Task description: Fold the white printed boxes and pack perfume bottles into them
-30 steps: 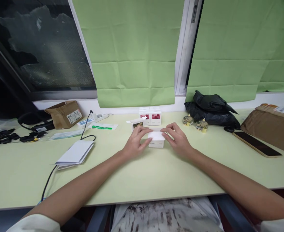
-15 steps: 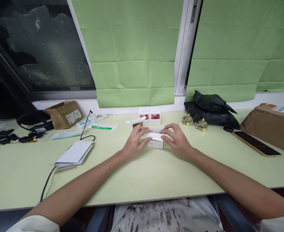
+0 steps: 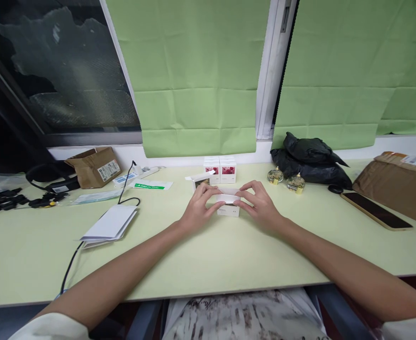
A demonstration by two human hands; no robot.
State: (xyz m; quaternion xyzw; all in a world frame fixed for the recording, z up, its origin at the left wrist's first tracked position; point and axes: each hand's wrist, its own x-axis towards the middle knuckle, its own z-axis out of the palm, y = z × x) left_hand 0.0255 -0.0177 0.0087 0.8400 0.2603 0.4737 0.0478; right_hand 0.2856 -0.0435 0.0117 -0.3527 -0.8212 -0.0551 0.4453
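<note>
A small white box stands on the table in front of me, with its lid flap partly raised and bent along its front edge. My left hand grips the left end of the flap between thumb and fingers. At the right end, my right hand holds the same flap in a like pinch. Just behind my left hand is another carton with a white flap sticking up. Two white boxes with red pictures stand together farther back. The inside of the box between my hands is mostly hidden.
Two gold-and-glass round bottles stand right of my hands, before a black plastic bag. Farther right lie a phone and a brown parcel. Folded white card, a cable and an open cardboard box are on the left.
The lid flap of the white box has lifted and bent at its front, showing a dark gap beneath it. Both hands have stayed nearly in place.
</note>
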